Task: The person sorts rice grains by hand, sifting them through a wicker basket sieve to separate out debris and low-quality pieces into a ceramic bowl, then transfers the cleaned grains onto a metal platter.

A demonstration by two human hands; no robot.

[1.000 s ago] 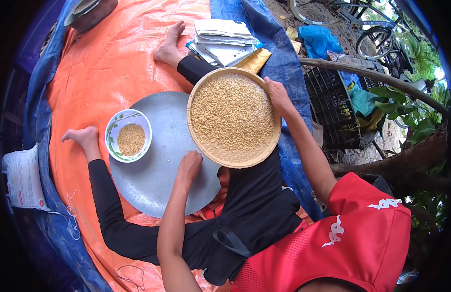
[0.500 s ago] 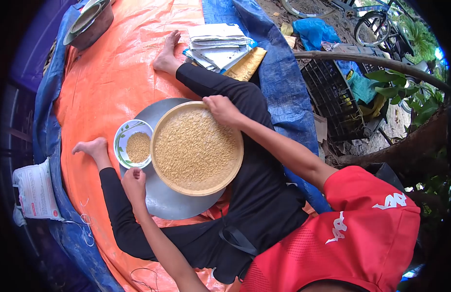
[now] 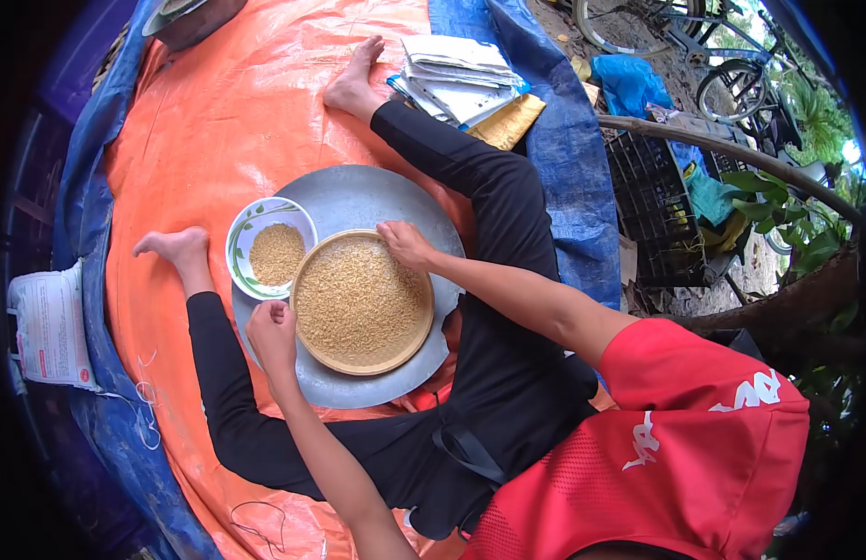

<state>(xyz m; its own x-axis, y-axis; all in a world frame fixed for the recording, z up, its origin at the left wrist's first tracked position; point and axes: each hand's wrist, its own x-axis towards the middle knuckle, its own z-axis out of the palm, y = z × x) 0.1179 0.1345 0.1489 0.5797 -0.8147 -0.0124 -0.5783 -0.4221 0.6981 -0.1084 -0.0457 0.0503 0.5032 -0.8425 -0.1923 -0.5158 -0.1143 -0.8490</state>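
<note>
A round woven winnowing basket (image 3: 344,366), spread with yellowish grain (image 3: 358,297), is over a round grey metal tray (image 3: 395,198). My right hand (image 3: 407,246) grips its far-right rim, thumb and fingers closed on the edge. Beside the opposite rim, my left hand (image 3: 272,329) has its fingers curled and pressed together; whatever they hold is too small to make out. Just above that hand, a white bowl with green leaf patterns (image 3: 244,230) stands on the metal tray, containing a smaller heap of grain (image 3: 276,254).
An orange tarp (image 3: 227,131) with blue edges (image 3: 568,168) lies beneath my outstretched legs. Folded white sacks (image 3: 459,79) lie by one foot. Beyond are a black crate (image 3: 652,201), a wooden pole (image 3: 732,149) and bicycles (image 3: 732,89). A printed white sack (image 3: 52,322) is at left.
The winnowing basket has come down toward the metal tray, and my right hand has lowered with it. My left hand has shifted slightly closer to the basket's rim. The camera view has also shifted.
</note>
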